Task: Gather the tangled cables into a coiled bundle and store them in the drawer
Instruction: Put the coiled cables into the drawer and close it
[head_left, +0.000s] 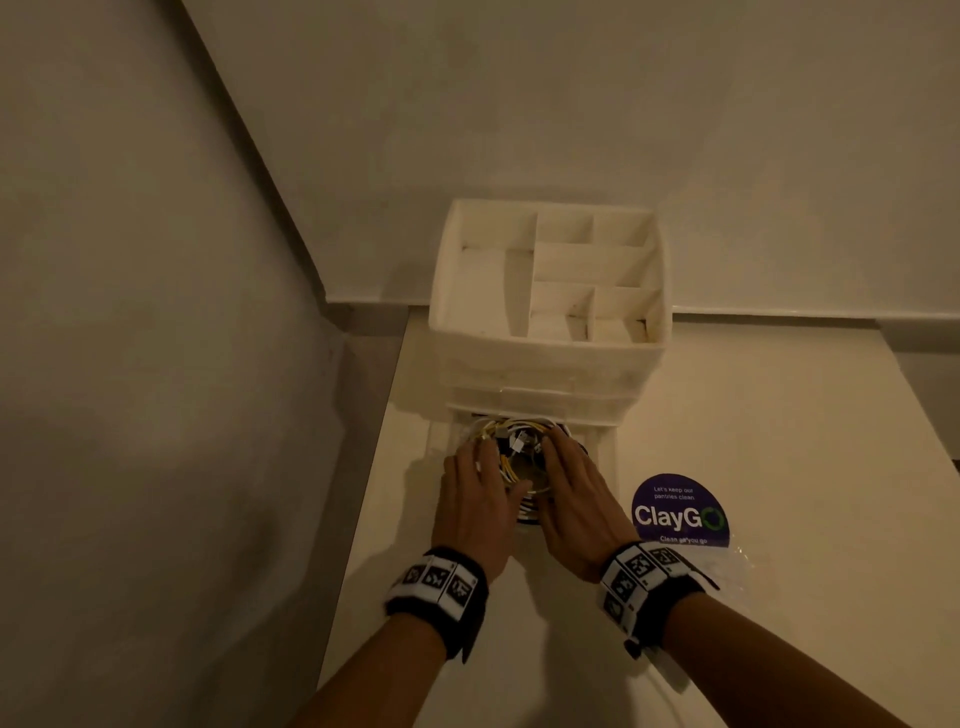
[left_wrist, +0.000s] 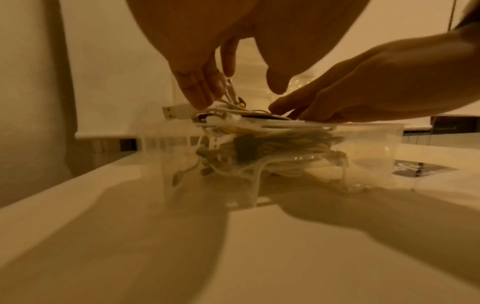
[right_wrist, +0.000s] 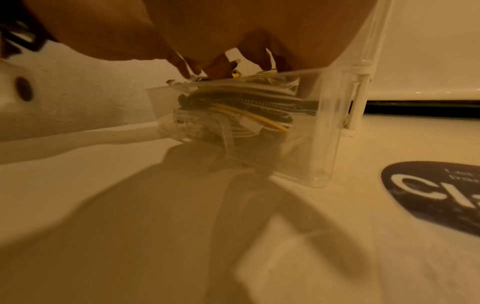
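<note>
— Two forearms with marker-printed wristbands (head_left: 435, 579) reach in from the near edge of the pale countertop (head_left: 779, 415). What carries the rest?

— Countertop first: it runs to a wall at the back and another at the left. Against the back edge stands a white plastic organizer (head_left: 550, 291), its top tray split into open compartments, shallow drawers stacked below.

— And the drawer?

— The bottom drawer (left_wrist: 369, 142), clear plastic, stands pulled out toward the near edge. Coiled inside it lies the cable bundle (head_left: 514, 441): white, yellow and dark braided leads, the top of the heap rising just above the drawer rim. A white USB plug (left_wrist: 172, 112) juts out over the left rim.

— The hands?

— Both are on top of the bundle. The left hand (head_left: 475, 501) lies palm down with fingers (left_wrist: 197, 90) straight and close together, tips touching the leads on the left side. The right hand (head_left: 574, 501) lies likewise on the right side, fingers extended and flat on the coil; neither is curled round a cable.

— Anything else?

— A round purple "ClayGo" sticker (head_left: 679, 512) lies on the countertop just right of the drawer.
</note>
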